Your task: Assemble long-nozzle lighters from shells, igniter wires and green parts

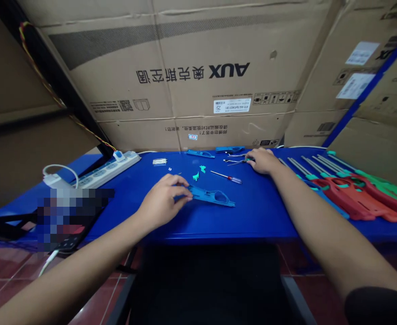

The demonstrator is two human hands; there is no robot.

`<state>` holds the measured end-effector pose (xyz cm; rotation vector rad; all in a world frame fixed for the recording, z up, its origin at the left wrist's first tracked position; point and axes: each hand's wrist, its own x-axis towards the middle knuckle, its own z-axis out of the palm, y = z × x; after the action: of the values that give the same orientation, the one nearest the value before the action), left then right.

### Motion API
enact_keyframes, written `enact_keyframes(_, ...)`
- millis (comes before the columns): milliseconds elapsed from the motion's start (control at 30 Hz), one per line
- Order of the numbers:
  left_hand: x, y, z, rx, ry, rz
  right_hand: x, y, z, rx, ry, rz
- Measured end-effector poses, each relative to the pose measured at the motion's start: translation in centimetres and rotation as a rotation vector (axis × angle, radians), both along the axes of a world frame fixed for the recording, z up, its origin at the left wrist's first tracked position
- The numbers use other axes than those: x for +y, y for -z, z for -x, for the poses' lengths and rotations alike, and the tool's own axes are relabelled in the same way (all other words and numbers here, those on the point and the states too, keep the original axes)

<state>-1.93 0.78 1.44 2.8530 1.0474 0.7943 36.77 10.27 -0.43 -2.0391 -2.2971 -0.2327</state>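
My left hand (166,198) pinches the left end of a blue plastic lighter shell half (207,195), whose oval opening lies toward its right end, just over the blue table. Farther back, my right hand (262,160) is closed at the end of a thin part with wires (235,161); the fingertips partly hide it. Between the hands lies a screwdriver (230,177) with a clear handle. Small green plastic pieces (196,176) rest left of it. Two more blue shell pieces, one (200,154) left of the other (230,149), lie near the cardboard.
Several long-necked lighters in red (364,198), green and blue lie at the right. A silver cylinder part (159,161) sits at the back left. A white power strip (107,169) and a dark device (93,210) with a cable occupy the left. Cardboard (198,54) walls the back.
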Motion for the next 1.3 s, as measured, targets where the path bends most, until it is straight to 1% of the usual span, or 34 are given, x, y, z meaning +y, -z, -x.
enact_keyframes(67,0.3,0.2,0.0,0.082,0.020,0.109,-0.2,-0.1,0.2,0.008,-0.032,-0.012)
enact_keyframes(100,0.7,0.0,-0.1,0.120,0.035,0.155,-0.3,-0.2,0.4,0.014,-0.045,-0.023)
enact_keyframes(167,1.8,-0.8,-0.9,0.142,0.052,0.204,-0.7,-0.7,0.9,0.028,-0.076,-0.060)
enact_keyframes(233,3.2,-2.0,-2.0,0.102,0.065,0.157,-1.3,-1.5,1.9,0.038,-0.128,-0.119)
enact_keyframes(333,5.6,-3.3,-4.0,0.014,0.146,0.024,-2.7,-2.7,4.0,0.036,-0.239,-0.227)
enact_keyframes(400,6.9,-3.4,-5.0,-0.053,0.127,-0.066,-3.7,-3.4,5.7,0.029,-0.310,-0.289)
enact_keyframes(467,7.5,-2.8,-5.7,-0.118,0.067,-0.115,-4.8,-3.8,7.3,0.022,-0.382,-0.326)
enact_keyframes(533,7.4,-2.0,-5.9,-0.150,0.027,-0.136,-5.7,-3.9,8.5,0.013,-0.471,-0.370)
enact_keyframes(633,6.3,-1.1,-5.8,-0.149,0.040,-0.164,-6.6,-3.8,9.6,-0.016,-0.642,-0.488)
enact_keyframes(700,5.6,-0.8,-5.8,-0.147,0.055,-0.174,-7.1,-3.6,10.0,-0.025,-0.712,-0.538)
enact_keyframes(800,5.2,-0.9,-5.9,-0.127,0.076,-0.192,-7.8,-3.6,10.4,-0.008,-0.771,-0.570)
enact_keyframes(900,5.2,-1.0,-5.9,-0.144,0.088,-0.243,-8.4,-3.8,10.6,0.017,-0.780,-0.579)
enact_keyframes(1033,5.1,-1.0,-5.8,-0.183,0.103,-0.298,-8.7,-4.1,10.3,0.017,-0.708,-0.578)
enact_keyframes(1133,4.8,-0.9,-6.1,-0.195,0.114,-0.340,-8.7,-4.2,10.1,0.018,-0.703,-0.596)
enact_keyframes(1200,4.8,-0.9,-6.2,-0.215,0.121,-0.351,-8.7,-4.2,10.1,0.020,-0.724,-0.610)
enact_keyframes(1300,4.9,-0.8,-6.2,-0.264,0.137,-0.322,-8.7,-4.3,9.8,0.015,-0.724,-0.603)
